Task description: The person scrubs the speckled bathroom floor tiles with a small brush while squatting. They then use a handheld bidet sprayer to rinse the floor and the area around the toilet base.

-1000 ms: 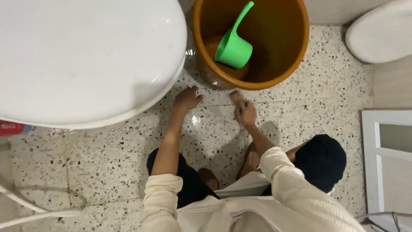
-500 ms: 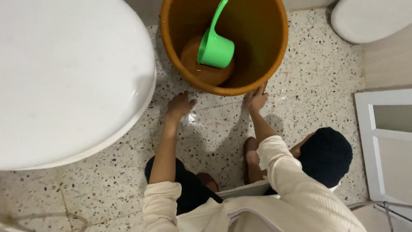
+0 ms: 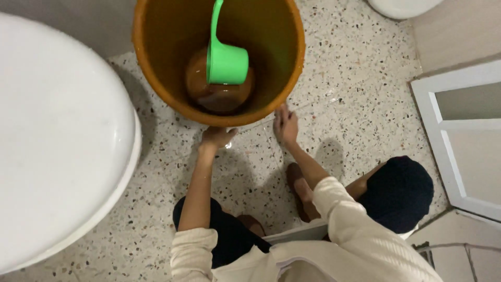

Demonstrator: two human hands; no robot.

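Left hand: the left hand (image 3: 216, 137) lies at the near foot of the bucket, touching its lower rim, fingers curled loosely on the floor and clamped on nothing
Right hand: the right hand (image 3: 285, 125) rests flat on the floor just beside the bucket's right side, fingers spread and pointing away, gripping nothing
Bucket: the orange bucket (image 3: 156, 78) stands upright on the floor just ahead of both hands, with a little dark water at its bottom
Dipper: a green plastic dipper (image 3: 226, 62) sits inside the bucket, cup down near the water, its long handle leaning up against the far wall
Floor: speckled terrazzo floor (image 3: 360, 104), wet between the hands
Left of bucket: a large white rounded lid (image 3: 57, 156) close by
Right edge: a white door frame (image 3: 443, 156), well apart from the hands
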